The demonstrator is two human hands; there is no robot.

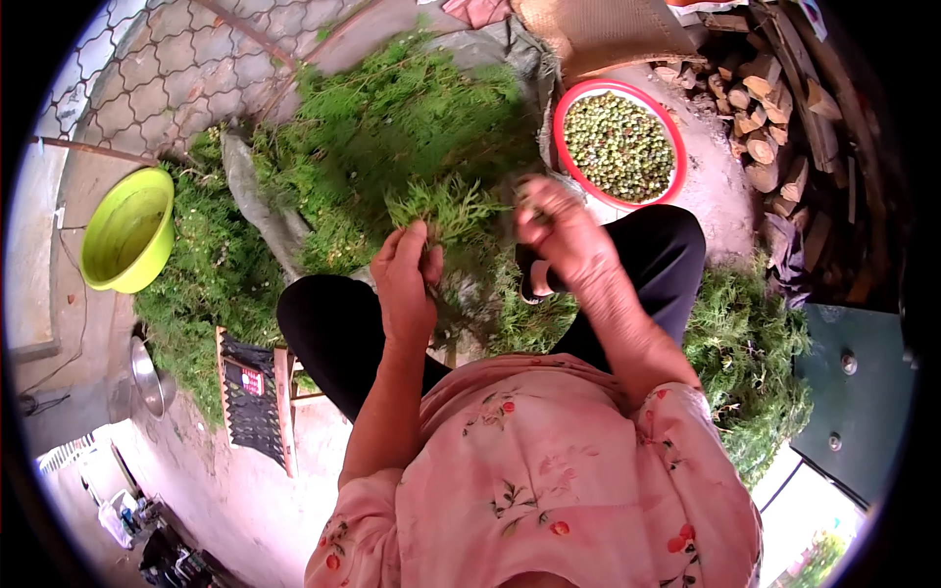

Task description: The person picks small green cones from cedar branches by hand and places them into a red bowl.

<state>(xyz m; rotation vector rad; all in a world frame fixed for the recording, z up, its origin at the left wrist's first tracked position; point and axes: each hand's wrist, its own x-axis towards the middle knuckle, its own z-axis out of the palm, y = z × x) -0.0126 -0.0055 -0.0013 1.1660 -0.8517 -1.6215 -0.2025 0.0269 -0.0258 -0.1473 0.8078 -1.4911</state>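
While the left fingers (418,232) pinch a leafy sprig (443,208) extending past them, I cannot tell if the right fingers (535,192) pinch.

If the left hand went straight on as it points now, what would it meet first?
Past the narrow-leaved green sprig it holds, the left hand would probably meet the heap of feathery green plants; how far below it the heap lies is unclear.

Bare forearms (630,323) extended, the left hand (406,279) pinches just left of center frame while the right hand (567,233), fingers curled and blurred, hovers right of center.
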